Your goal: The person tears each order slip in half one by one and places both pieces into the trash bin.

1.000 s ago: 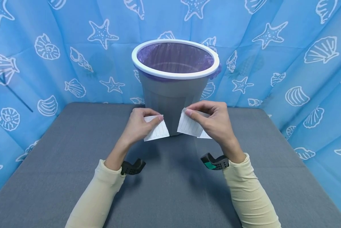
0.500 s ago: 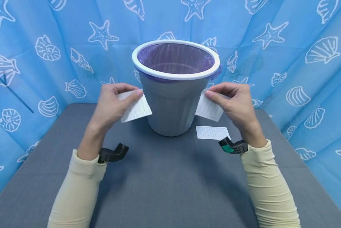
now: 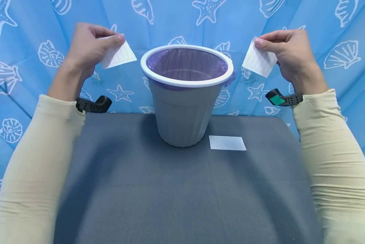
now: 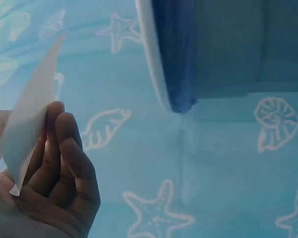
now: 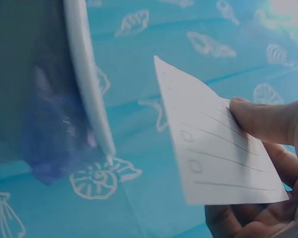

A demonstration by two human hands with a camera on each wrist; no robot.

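Paper pieces (image 3: 120,55), pinched in both hands (image 3: 86,47), have risen and spread farther apart, now flanking the bin (image 3: 183,112).

Head view forward-down, wrist views nearer, bin (image 3: 183,113) in all

Fingers (image 4: 82,163) holding paper (image 4: 32,109), bin (image 4: 238,49), starfish-patterned curtain (image 4: 144,158)

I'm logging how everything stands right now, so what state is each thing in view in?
Bin: upright, open-topped
Purple liner: inside the bin, partly bunched outside it
Loose paper: lying flat near the bin, unheld
Left-hand paper: held up, tilted
Left hand: pinching its paper
Right-hand paper: held up, tilted
Right hand: pinching its paper
Wrist devices: worn, one each side
Blue backdrop: hanging, creased
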